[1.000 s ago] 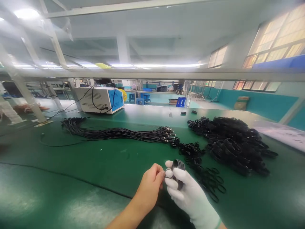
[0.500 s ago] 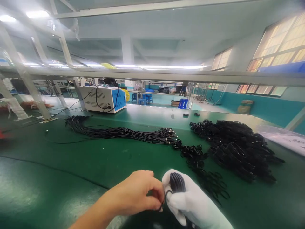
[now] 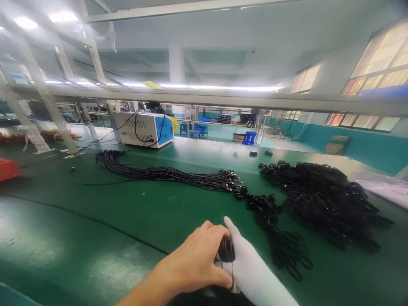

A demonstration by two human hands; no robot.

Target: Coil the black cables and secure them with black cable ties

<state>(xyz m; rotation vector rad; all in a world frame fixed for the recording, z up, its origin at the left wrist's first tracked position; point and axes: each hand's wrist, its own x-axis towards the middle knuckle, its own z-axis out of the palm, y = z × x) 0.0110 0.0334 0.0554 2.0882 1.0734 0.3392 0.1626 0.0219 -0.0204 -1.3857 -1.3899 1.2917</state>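
Note:
Low in the head view, a small black coil of cable (image 3: 227,250) sits between my two hands. My bare left hand (image 3: 200,255) curls over its left side, thumb and fingers bent around it. A thin black strand crosses near my left thumb; its far end is hidden. My right hand (image 3: 250,263), in a white glove, holds the coil from the right with one digit stretched upward; its other fingers are mostly hidden. Close by on the right lie loose black bands (image 3: 291,250). A bundle of straight black cables (image 3: 178,176) with metal plug ends lies beyond my hands.
At right a large heap of coiled black cables (image 3: 325,204) covers the green table (image 3: 111,225). Two small coils lie behind it. A white and blue machine (image 3: 143,129) stands at the back left, with a red object (image 3: 9,169) at the left edge. A metal shelf rail (image 3: 204,97) spans above.
My left hand has moved from pinching beside the coil to wrapping around it. My right hand has turned, one digit now pointing up. The view has shifted slightly left.

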